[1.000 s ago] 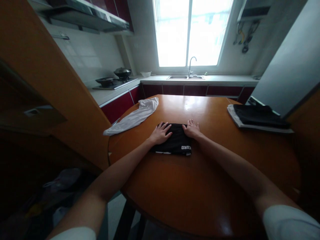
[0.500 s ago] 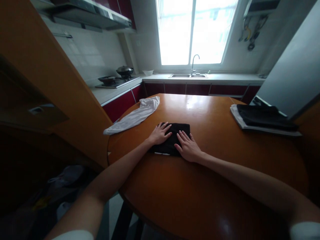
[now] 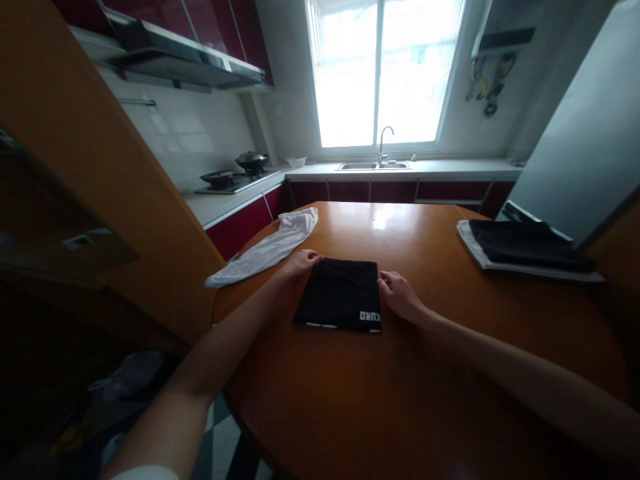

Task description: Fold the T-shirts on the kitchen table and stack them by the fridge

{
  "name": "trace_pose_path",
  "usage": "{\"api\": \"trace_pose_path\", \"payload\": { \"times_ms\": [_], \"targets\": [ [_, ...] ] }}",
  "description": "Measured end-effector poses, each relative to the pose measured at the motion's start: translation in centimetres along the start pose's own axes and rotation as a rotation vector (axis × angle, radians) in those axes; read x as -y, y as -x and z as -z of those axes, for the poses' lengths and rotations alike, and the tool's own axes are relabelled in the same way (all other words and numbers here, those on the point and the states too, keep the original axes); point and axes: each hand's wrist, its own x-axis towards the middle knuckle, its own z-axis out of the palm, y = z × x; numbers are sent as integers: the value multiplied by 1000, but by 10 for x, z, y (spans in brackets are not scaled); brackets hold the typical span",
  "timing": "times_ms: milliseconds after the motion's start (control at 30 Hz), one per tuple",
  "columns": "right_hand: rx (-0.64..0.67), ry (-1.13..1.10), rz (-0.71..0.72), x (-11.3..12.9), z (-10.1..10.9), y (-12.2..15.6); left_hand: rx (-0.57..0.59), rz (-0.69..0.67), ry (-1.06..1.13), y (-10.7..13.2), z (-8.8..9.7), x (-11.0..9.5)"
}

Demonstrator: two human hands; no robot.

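A folded black garment [image 3: 340,293] lies flat on the wooden table, with white lettering near its lower right corner and white marks along its near edge. Its far left corner is pinched in my left hand [image 3: 304,261], thumb and fingers together. On the opposite side, my right hand [image 3: 400,295] has its fingers curled against the right edge, apparently gripping the cloth there; the palm side is hidden. Left of the garment, a crumpled white cloth [image 3: 273,245] lies along the table's edge.
On the right of the table [image 3: 400,400] rests a stack of folded black cloth [image 3: 525,243] over white cloth [image 3: 473,243]. Beyond are a counter with a sink [image 3: 357,166] and a stove holding pans [image 3: 251,160]. A wooden panel [image 3: 120,147] rises at the left.
Both hands were spread flat on the black garment. They have moved outward to its sides, and the fingers have closed at its edges, uncovering the lettering. The view has tilted up slightly.
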Motion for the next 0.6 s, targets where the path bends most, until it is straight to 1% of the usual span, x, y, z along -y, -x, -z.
{"api": "trace_pose_path", "payload": {
  "times_ms": [100,167,233,300,333,400,533,600],
  "targets": [
    [139,-138,-298,11,12,-33,165,61,-48,-12,12,-11],
    [228,-235,-468,19,19,-52,278,94,-90,-19,17,-19],
    [311,-330,-580,25,25,-65,370,113,-97,-23,20,-24],
    [354,-392,-655,28,28,-73,435,133,-53,-26,23,-27],
    [359,-406,-675,28,28,-76,453,141,-17,-26,24,-28],
    [348,-385,-670,26,25,-80,465,144,68,-27,26,-27],
    [340,-330,-606,20,13,-84,460,124,258,-25,25,-22],
    [318,-375,-576,17,10,-84,434,149,345,-24,25,-20]
  ]
}}
